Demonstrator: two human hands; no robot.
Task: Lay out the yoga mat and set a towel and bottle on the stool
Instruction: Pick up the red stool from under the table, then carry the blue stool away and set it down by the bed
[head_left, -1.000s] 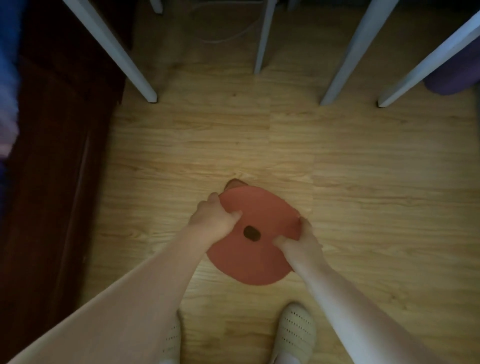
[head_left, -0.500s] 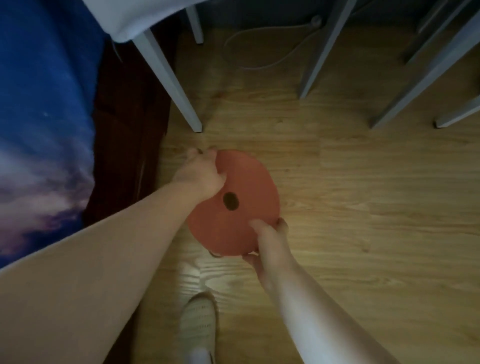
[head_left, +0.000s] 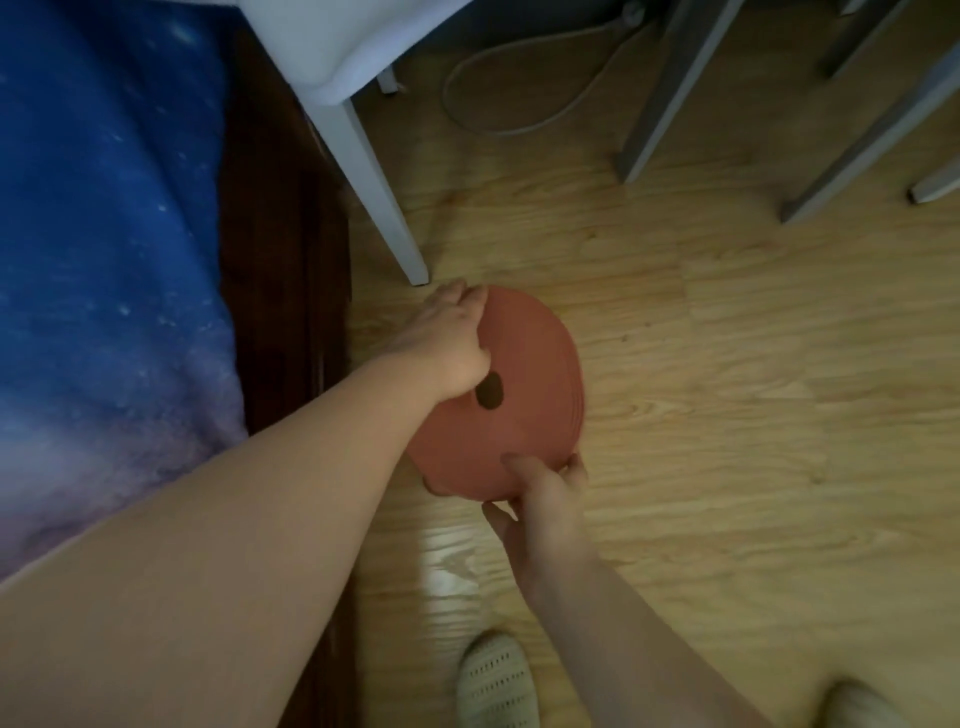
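- The stool (head_left: 524, 374), with a round red seat and a dark oval hole near the middle of the seat, is held between both hands above the wooden floor (head_left: 753, 415), its seat tilted toward the camera.
- The left hand (head_left: 452, 343) makes its grip on the far left rim: fingers curl over the edge, and the heel of the hand lies on the seat just beside the hole.
- The right hand (head_left: 545, 499) makes its grip on the near rim: the thumb presses on top, and the other fingers wrap underneath.
- Just beyond the left grip stands a white chair leg (head_left: 379, 192).
- Left of that grip runs a dark wooden bed frame (head_left: 280, 260), with a blue starry bedcover (head_left: 104, 208) past it.
- Beyond both grips lies a looped cable (head_left: 519, 88) on the floor, with grey furniture legs (head_left: 660, 98) to the right.
- Below the right grip, a pale perforated slipper (head_left: 493, 680) rests on the floor.
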